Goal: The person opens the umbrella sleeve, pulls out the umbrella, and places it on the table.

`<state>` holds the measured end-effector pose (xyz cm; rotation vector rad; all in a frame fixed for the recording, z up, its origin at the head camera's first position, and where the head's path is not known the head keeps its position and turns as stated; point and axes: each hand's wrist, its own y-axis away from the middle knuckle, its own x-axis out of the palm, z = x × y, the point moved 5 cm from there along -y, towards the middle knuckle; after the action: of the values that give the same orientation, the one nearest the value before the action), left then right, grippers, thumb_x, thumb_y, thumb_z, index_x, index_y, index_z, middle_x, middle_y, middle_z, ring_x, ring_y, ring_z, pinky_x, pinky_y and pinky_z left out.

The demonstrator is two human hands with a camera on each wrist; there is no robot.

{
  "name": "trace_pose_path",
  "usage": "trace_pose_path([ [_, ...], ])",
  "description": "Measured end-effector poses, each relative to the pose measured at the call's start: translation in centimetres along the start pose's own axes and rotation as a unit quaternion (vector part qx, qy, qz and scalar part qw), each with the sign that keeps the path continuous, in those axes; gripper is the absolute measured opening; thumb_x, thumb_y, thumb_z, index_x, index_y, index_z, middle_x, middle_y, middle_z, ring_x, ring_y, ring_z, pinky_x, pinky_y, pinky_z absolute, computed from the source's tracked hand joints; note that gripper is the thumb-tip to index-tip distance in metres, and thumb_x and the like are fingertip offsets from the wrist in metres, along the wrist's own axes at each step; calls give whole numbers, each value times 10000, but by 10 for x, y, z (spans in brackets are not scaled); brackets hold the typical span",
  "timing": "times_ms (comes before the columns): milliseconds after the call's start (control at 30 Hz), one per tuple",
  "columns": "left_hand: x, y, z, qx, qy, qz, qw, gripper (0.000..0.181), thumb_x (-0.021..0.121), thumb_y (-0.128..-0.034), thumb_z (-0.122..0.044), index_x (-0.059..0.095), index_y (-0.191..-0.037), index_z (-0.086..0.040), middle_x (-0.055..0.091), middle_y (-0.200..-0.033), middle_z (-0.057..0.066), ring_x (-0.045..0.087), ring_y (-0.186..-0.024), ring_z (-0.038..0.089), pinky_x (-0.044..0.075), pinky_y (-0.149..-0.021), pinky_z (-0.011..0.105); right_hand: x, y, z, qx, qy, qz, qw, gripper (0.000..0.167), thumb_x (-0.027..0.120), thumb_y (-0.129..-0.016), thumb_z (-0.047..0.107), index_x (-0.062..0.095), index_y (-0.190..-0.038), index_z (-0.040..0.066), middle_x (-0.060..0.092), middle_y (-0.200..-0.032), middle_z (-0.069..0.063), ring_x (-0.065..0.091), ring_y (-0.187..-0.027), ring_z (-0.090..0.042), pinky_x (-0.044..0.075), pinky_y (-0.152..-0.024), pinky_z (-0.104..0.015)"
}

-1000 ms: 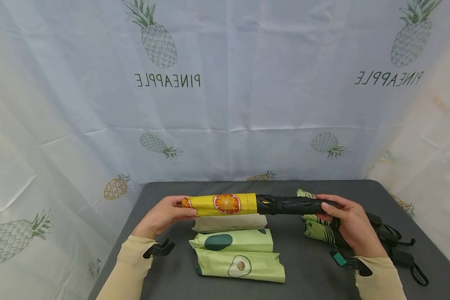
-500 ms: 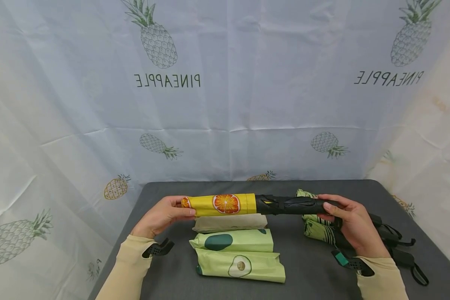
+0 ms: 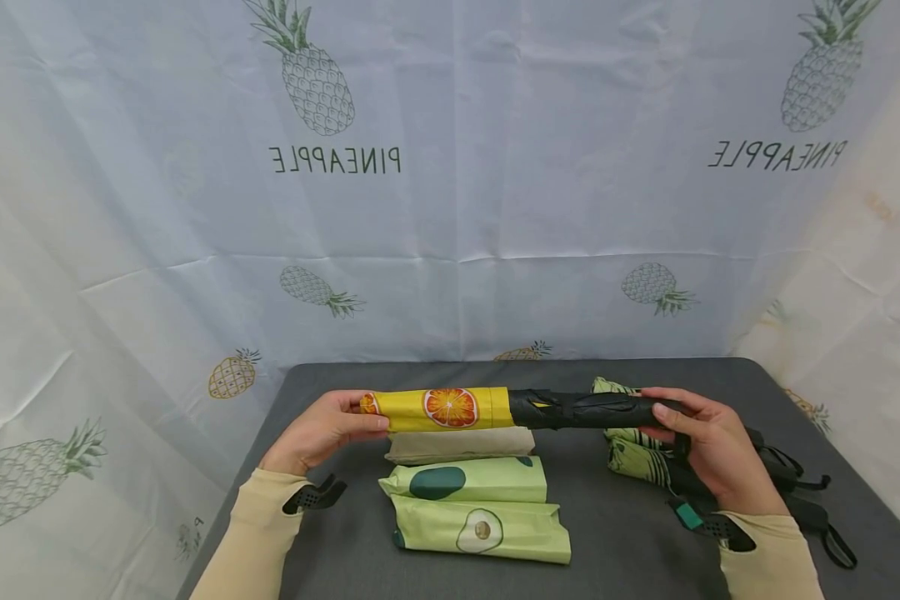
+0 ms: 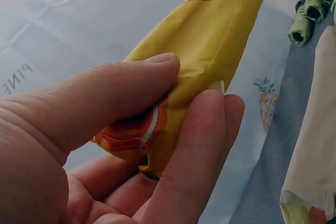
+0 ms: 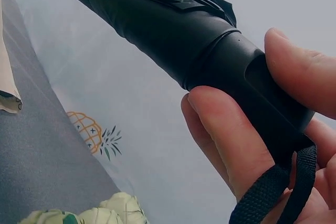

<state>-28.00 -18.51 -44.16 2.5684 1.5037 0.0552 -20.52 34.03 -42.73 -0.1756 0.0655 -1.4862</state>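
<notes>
Level above the table, a folded black umbrella (image 3: 585, 410) sits partly inside a yellow sleeve (image 3: 401, 410) printed with orange slices. My left hand (image 3: 326, 429) pinches the closed end of the sleeve between thumb and fingers; the left wrist view shows the thumb on top of the yellow cloth (image 4: 210, 40). On the other end, my right hand (image 3: 716, 450) grips the black handle (image 5: 252, 77), and a wrist strap (image 5: 262, 192) hangs from it by the fingers. How far the umbrella reaches inside the sleeve is hidden.
On the grey table (image 3: 600, 533) lie a beige sleeve (image 3: 457, 447) and two green avocado-print sleeves (image 3: 487, 481). Several green folded umbrellas (image 3: 637, 462) with black handles (image 3: 806, 512) lie at the right, partly behind my right hand. A pineapple-print curtain (image 3: 570, 208) hangs behind.
Both hands spread slightly apart, the right a little to the right and the left a little to the left. The sleeve shifts slightly left with the left hand; slightly more black shows.
</notes>
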Motion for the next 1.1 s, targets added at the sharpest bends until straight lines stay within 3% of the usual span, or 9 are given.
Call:
trace_pose_path([
  [200,-4,0,3,-37,-22,-34,10000,574,805,-983,-108,580,-1470,95,711,-1238,85,757,-1119,217,589,-1082,510,-8,4,-1,72,-20,-115,9999,347,596,-1108,40,721,-1420,125,705,-1285,141,778,-1062,-75,650,-899,-261],
  [433,-8,-1,5,-12,-63,-59,10000,515,805,-985,-113,615,-1412,101,700,-1224,99,752,-1110,231,593,-1082,503,-25,13,-5,344,170,-339,9987,347,599,-1116,79,721,-1426,175,683,-1276,227,807,-978,-92,592,-900,-158],
  [467,-9,0,5,-10,-64,-65,10000,506,804,-985,-113,620,-1404,102,697,-1224,100,750,-1110,231,594,-1081,500,-28,14,-6,400,197,-355,9984,346,600,-1116,86,727,-1418,197,686,-1273,233,806,-980,-90,595,-811,-155],
  [567,-12,0,5,-30,-38,-65,10000,494,804,-985,-110,625,-1390,106,688,-1227,108,750,-1114,234,589,-1088,500,-36,20,-5,501,225,-364,9978,348,599,-1118,90,728,-1416,213,692,-1265,230,801,-996,-86,603,-798,-171],
  [667,-15,0,8,-98,-31,-110,9999,503,808,-982,-111,622,-1395,108,685,-1231,119,752,-1115,237,588,-1087,499,-46,26,-4,545,198,-357,9977,351,592,-1119,80,725,-1421,196,693,-1263,219,804,-1005,-93,618,-808,-186],
  [700,-17,-1,10,-128,-38,-120,9998,507,808,-983,-113,619,-1399,107,683,-1234,123,752,-1117,238,587,-1089,499,-50,29,-4,550,162,-341,9978,353,586,-1120,73,724,-1424,187,691,-1265,216,802,-1015,-92,620,-893,-201],
  [933,-17,-30,17,-280,-182,-55,9994,525,811,-988,-151,623,-1425,72,673,-1274,153,747,-1129,228,582,-1100,490,-85,59,-13,949,-149,-707,9929,352,554,-1130,57,780,-1330,238,688,-1211,274,777,-1021,-28,657,-824,-275],
  [1100,-15,-53,18,-436,-381,49,9983,521,812,-984,-150,636,-1434,43,691,-1287,161,752,-1136,237,614,-1064,437,-100,75,-27,1368,-50,-905,9864,316,584,-1125,95,796,-1284,267,656,-1172,332,748,-1007,43,669,-866,-320],
])
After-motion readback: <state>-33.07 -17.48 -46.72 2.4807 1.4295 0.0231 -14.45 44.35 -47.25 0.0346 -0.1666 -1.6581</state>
